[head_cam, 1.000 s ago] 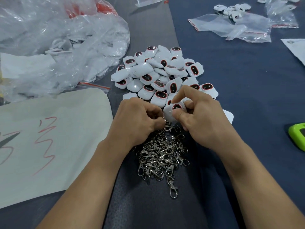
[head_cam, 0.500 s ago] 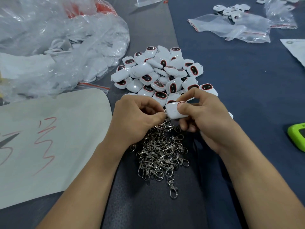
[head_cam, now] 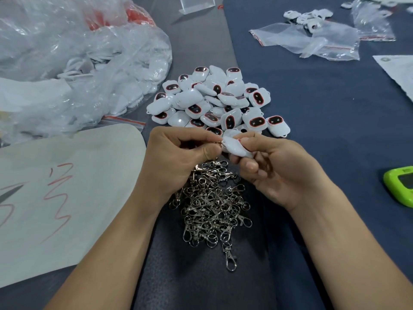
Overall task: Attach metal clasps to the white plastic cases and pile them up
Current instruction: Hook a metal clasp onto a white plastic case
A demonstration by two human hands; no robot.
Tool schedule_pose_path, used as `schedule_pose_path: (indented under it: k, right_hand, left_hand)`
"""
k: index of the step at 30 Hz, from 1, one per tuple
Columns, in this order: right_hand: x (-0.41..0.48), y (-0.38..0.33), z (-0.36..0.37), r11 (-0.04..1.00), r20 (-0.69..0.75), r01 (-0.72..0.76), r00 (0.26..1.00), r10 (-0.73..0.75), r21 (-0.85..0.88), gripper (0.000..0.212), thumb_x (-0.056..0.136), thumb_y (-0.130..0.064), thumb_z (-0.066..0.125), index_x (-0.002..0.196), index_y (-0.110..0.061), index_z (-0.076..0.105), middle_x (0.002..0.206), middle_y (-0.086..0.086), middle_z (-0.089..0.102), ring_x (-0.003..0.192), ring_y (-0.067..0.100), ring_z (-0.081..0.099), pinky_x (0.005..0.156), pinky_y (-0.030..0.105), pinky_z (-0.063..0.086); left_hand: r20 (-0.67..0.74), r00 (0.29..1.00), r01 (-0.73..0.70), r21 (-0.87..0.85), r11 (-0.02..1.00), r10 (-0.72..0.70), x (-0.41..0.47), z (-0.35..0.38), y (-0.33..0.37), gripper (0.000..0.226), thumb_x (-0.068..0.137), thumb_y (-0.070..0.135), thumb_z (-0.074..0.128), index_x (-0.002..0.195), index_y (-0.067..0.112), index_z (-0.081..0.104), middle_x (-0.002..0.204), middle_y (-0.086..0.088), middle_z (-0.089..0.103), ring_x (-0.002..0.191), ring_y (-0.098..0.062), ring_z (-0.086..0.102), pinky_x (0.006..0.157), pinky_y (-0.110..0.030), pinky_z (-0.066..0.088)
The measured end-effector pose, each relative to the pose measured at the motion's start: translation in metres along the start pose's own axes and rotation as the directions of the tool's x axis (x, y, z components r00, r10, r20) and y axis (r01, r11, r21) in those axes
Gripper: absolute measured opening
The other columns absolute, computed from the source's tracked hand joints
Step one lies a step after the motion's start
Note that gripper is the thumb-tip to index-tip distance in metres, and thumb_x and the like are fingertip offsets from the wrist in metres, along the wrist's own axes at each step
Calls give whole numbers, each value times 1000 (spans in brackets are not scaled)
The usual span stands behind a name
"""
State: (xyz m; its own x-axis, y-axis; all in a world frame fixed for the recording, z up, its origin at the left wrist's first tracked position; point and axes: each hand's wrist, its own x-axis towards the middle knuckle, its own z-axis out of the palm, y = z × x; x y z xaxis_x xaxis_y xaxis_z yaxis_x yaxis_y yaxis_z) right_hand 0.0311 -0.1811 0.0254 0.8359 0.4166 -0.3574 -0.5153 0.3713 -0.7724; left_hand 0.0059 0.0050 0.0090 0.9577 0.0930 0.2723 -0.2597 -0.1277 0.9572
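We see the left hand (head_cam: 178, 157) pinching a shiny metal clasp (head_cam: 218, 143), its tip against a smooth rounded white case (head_cam: 237, 149), gripped by the right hand (head_cam: 274, 173), above a tangled clasp heap (head_cam: 212, 204), glossy case pile (head_cam: 214, 101) beyond, mid-surface (head_cam: 312, 113)

This looks like a hand-assembly bench in a small workshop. Dozens of identical white cases (head_cam: 214, 101) are heaped on a dark cloth-covered table (head_cam: 324, 113), with a tangle of loose metal clasps (head_cam: 212, 206) beside them. A big clear bag (head_cam: 78, 63) is stuffed with white parts, and zip bags (head_cam: 312, 41) lie further off.
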Motion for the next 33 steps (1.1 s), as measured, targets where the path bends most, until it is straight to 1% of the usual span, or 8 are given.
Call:
schedule_pose_path:
  k: [7,11,15,20,24,26,29,33]
  right_hand:
    - [-3,0,5,966,-114,128,981,-156,-223,14,93,1,58,87,-10,63,64,9,64,41,13,47,48,26,27]
    - [-2,7,8,878,-130,267,930,-342,-397,15,93,1,62,87,-13,61,60,14,62,40,19,49,37,22,31]
    - [-1,16,12,775,-93,348,883,-460,-528,15,85,-13,65,80,-27,64,52,10,59,44,26,51,40,24,33]
    - [-1,15,15,910,-147,278,931,-335,-308,16,92,1,61,87,-14,63,57,10,62,40,18,52,36,22,33]
    - [1,9,12,987,-145,135,979,-147,-85,11,96,3,54,95,-5,63,65,12,64,43,16,52,36,21,34]
    - [0,7,11,994,-97,104,990,-107,-40,12,96,0,52,102,-2,62,68,15,64,44,14,51,37,20,35]
    - [0,6,9,997,-66,72,995,-70,25,16,97,-2,49,108,0,61,69,15,63,44,13,51,36,18,35]
    - [-1,5,8,994,-88,108,990,-108,-2,12,96,-1,51,101,-3,62,64,8,61,43,13,51,36,19,33]
  left_hand:
    - [-47,999,-4,176,984,12,-1,-1,-1,19,70,20,87,80,35,81,75,14,77,69,0,68,70,-18,53]
    - [-39,999,-11,345,939,26,-5,-2,1,18,71,22,89,79,36,80,73,23,74,68,3,69,66,-13,52]
    - [-14,996,-66,476,877,82,-9,0,7,36,72,25,83,95,50,69,77,39,67,73,10,67,68,-11,51]
    - [-7,988,-125,565,816,157,-9,-2,10,44,74,32,79,110,49,63,85,38,67,75,8,65,68,-14,48]
    - [-122,988,-31,413,910,89,-10,2,8,12,73,25,83,76,36,79,68,27,70,58,10,62,60,-11,48]
    - [-145,989,53,192,980,-25,-8,5,9,19,74,16,86,75,33,81,72,15,76,64,0,69,64,-15,54]
    - [-28,975,215,-99,971,-219,-6,9,12,9,74,18,85,79,25,82,77,-1,78,71,-11,71,71,-25,59]
    - [39,958,285,-184,941,-283,-7,15,12,7,71,28,80,74,22,82,66,2,73,61,-5,65,61,-16,52]
